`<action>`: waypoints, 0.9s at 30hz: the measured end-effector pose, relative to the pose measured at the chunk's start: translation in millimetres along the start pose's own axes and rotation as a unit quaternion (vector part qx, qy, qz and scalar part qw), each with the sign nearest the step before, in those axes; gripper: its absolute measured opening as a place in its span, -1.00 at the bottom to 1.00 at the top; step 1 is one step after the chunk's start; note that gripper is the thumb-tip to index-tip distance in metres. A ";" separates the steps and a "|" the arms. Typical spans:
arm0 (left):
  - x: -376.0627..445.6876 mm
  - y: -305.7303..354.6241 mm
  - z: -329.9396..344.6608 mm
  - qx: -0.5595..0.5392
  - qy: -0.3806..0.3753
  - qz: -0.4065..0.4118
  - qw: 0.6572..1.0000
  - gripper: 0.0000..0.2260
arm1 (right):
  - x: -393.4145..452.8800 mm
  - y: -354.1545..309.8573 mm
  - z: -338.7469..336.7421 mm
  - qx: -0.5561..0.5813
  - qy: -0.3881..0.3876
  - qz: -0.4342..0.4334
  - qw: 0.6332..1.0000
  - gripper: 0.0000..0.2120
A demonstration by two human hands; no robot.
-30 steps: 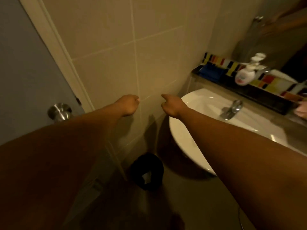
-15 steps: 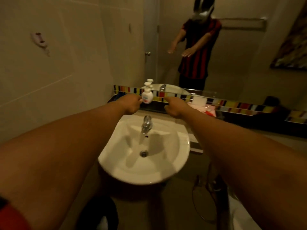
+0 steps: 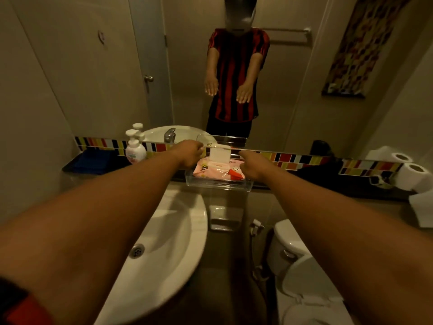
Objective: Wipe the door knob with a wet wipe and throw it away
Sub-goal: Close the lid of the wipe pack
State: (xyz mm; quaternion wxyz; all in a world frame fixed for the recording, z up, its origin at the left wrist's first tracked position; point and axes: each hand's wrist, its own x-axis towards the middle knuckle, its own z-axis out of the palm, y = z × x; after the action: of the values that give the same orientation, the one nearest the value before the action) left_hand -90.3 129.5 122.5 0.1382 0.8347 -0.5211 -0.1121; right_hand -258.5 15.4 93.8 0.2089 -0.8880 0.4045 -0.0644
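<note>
A pink wet wipe pack (image 3: 212,170) with its white lid (image 3: 219,156) flipped up lies in a clear tray (image 3: 218,184) on the dark ledge under the mirror. My left hand (image 3: 188,154) hovers at the pack's left edge and my right hand (image 3: 251,166) at its right edge. Both arms are stretched forward. The mirror shows both hands palm down with fingers extended, holding nothing. The door knob (image 3: 148,78) appears only as a reflection in the mirror, on the grey door behind me.
A white sink (image 3: 173,231) sits below left, a toilet (image 3: 302,273) below right. A soap pump bottle (image 3: 135,150) and a blue cloth (image 3: 93,159) are on the ledge's left, toilet rolls (image 3: 413,175) on its right. A person's reflection fills the mirror.
The view has swung right, from the door and tiled wall past the sink to the wipe pack. Both hands stayed stretched out and now flank the pack.
</note>
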 end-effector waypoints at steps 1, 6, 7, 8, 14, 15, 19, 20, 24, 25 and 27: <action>12.0 2.3 4.9 -0.002 -0.005 -0.002 1.000 -0.67 | 9.3 9.3 0.4 0.004 -0.003 0.004 1.000 -0.52; 71.6 1.0 29.1 -0.017 -0.025 -0.009 0.999 -0.67 | 62.0 39.4 15.7 0.004 -0.011 0.013 1.000 -0.48; 84.6 -2.8 34.3 -0.018 -0.030 -0.009 0.999 -0.67 | 73.5 42.8 20.3 0.007 -0.014 0.015 1.000 -0.49; 97.0 -7.1 39.1 -0.018 -0.033 -0.009 0.999 -0.68 | 85.2 45.4 25.1 0.013 -0.017 0.019 1.000 -0.50; 168.5 -43.9 75.3 -0.048 -0.057 -0.029 0.997 -0.69 | 163.7 56.5 67.9 0.060 -0.030 0.040 0.997 -0.61; 178.6 -51.1 81.8 -0.063 -0.054 -0.043 0.996 -0.67 | 177.2 57.6 76.0 0.070 -0.029 0.053 0.996 -0.64; 214.4 -76.7 109.0 -0.098 -0.052 -0.091 0.990 -0.65 | 221.4 61.5 103.6 0.132 -0.042 0.122 0.983 -0.79; 221.6 -81.0 115.2 -0.120 -0.050 -0.102 0.986 -0.65 | 229.5 62.6 108.7 0.145 -0.044 0.130 0.980 -0.82; 242.7 -88.5 135.5 -0.174 -0.038 -0.125 0.976 -0.67 | 254.5 67.2 127.7 0.254 -0.006 0.176 0.951 -0.74; 246.0 -88.5 138.7 -0.181 -0.031 -0.130 0.974 -0.68 | 258.7 67.5 131.3 0.279 0.004 0.190 0.941 -0.73; 251.3 -89.7 143.4 -0.207 -0.009 -0.139 0.968 -0.71 | 265.4 68.9 136.1 0.309 0.019 0.212 0.927 -0.73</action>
State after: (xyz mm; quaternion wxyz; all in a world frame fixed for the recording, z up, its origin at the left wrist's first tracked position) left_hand 46.0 -75.7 -53.7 0.2867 0.8508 -0.3669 -0.2435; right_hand -91.3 -179.3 -72.9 0.4743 -0.6716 0.5470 -0.1571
